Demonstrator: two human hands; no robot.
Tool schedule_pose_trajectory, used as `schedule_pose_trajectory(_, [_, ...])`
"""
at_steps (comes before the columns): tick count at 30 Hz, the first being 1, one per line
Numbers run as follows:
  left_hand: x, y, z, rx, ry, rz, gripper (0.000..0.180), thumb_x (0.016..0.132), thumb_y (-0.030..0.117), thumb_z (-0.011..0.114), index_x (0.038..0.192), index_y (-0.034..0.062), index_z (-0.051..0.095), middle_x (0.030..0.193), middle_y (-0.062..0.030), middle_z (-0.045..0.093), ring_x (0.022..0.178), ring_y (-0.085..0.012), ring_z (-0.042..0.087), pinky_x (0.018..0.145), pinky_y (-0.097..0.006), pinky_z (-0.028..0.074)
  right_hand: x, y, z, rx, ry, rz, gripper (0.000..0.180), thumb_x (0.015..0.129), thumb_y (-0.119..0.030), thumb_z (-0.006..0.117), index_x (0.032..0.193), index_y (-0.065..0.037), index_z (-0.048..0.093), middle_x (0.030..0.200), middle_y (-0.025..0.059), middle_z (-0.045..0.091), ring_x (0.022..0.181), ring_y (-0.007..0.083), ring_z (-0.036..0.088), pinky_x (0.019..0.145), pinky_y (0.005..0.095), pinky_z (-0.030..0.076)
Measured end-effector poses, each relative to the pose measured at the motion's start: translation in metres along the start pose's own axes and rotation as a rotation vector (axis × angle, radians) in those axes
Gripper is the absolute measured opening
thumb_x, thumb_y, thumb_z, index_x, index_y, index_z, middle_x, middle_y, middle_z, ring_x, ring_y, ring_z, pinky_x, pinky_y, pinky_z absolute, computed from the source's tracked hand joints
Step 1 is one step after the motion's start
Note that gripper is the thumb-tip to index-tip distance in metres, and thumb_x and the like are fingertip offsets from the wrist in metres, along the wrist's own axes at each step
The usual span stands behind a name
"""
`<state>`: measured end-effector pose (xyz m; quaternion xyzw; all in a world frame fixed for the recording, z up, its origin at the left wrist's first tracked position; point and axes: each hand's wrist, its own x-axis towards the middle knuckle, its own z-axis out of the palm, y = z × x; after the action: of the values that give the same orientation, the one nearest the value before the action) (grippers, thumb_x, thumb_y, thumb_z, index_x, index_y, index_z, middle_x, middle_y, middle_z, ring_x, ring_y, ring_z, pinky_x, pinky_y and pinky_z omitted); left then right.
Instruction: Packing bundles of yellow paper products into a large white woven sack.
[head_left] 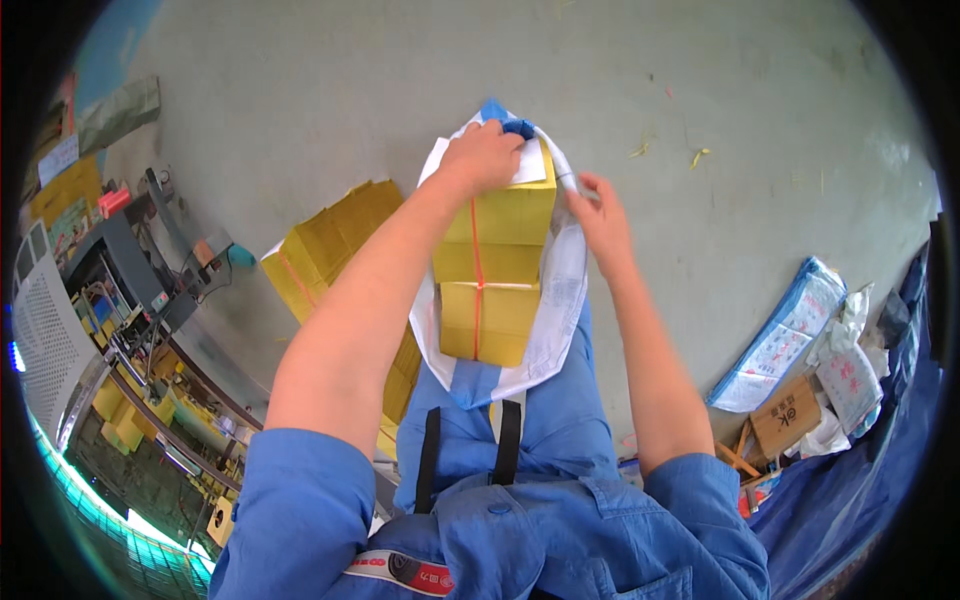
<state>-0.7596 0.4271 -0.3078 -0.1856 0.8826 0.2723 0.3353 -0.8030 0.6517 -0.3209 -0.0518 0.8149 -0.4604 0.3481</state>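
Note:
A white woven sack (566,290) with blue stripes stands in front of my legs, its mouth spread open. Inside it are bundles of yellow paper (493,235), tied with a thin red strap (477,240). A white sheet (530,163) lies on top at the far end. My left hand (484,157) reaches over the bundles to the far rim, its fingers curled by the blue part of the sack. At the sack's right rim, my right hand (603,222) has thumb and fingers closed on the edge; its fingertips are partly hidden.
More strapped yellow bundles (335,245) sit on the floor to the left, partly behind my left arm. A grey machine (120,265) stands farther left. On the right lie a folded sack (780,335), a cardboard box (787,415) and a blue tarpaulin (860,490).

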Motion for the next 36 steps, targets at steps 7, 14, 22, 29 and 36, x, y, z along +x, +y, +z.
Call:
schedule_pose_trajectory(7, [-0.017,0.016,-0.010,0.066,-0.085,-0.136,0.048,0.093,0.041,0.029,0.134,0.0364,0.052,0.132,-0.0098,0.050,0.130,-0.0314,0.040,0.107,-0.066,0.021,0.096,-0.021,0.040,-0.151,-0.357,0.113,0.049,0.087,-0.038,0.062,0.121,-0.002,0.060,0.114,0.0127,0.064,0.096,0.0203,0.061,0.084,0.0345,0.048])
schedule_pose_trajectory(14, [-0.037,0.033,0.001,0.130,-0.012,-0.020,0.046,0.092,0.038,0.032,0.132,0.0315,0.054,0.125,-0.0151,0.054,0.123,-0.0333,0.046,0.106,-0.061,0.027,0.106,-0.021,0.037,-0.594,-0.451,-0.041,0.031,0.081,-0.028,0.056,0.095,-0.003,0.068,0.096,0.0227,0.067,0.090,0.0384,0.064,0.080,0.0454,0.050])
schedule_pose_trajectory(22, [-0.048,0.042,0.001,0.169,0.084,0.085,0.042,0.091,0.034,0.037,0.127,0.0277,0.058,0.116,-0.0134,0.058,0.108,-0.0310,0.051,0.096,-0.046,0.037,0.101,-0.054,0.026,-0.661,-0.385,-0.154,0.026,0.078,-0.023,0.059,0.088,0.000,0.066,0.092,0.0227,0.066,0.088,0.0386,0.063,0.079,0.0442,0.050])
schedule_pose_trajectory(29, [-0.065,0.039,-0.023,0.145,-0.084,0.083,0.048,0.090,0.051,0.041,0.134,0.0333,0.052,0.132,-0.0084,0.051,0.121,-0.0322,0.045,0.103,-0.053,0.031,0.095,-0.075,-0.011,0.190,-0.716,0.408,0.044,0.083,-0.050,0.064,0.104,-0.011,0.064,0.093,0.0019,0.065,0.084,0.0159,0.061,0.073,0.0306,0.049])
schedule_pose_trajectory(36, [-0.065,0.044,-0.020,0.136,-0.035,0.119,0.049,0.090,0.056,0.041,0.135,0.0392,0.050,0.130,-0.0070,0.054,0.120,-0.0303,0.046,0.099,-0.055,0.034,0.119,-0.052,0.009,-0.221,-0.844,0.407,0.037,0.084,-0.037,0.065,0.102,-0.004,0.068,0.091,0.0037,0.066,0.074,0.0113,0.060,0.063,0.0288,0.050])
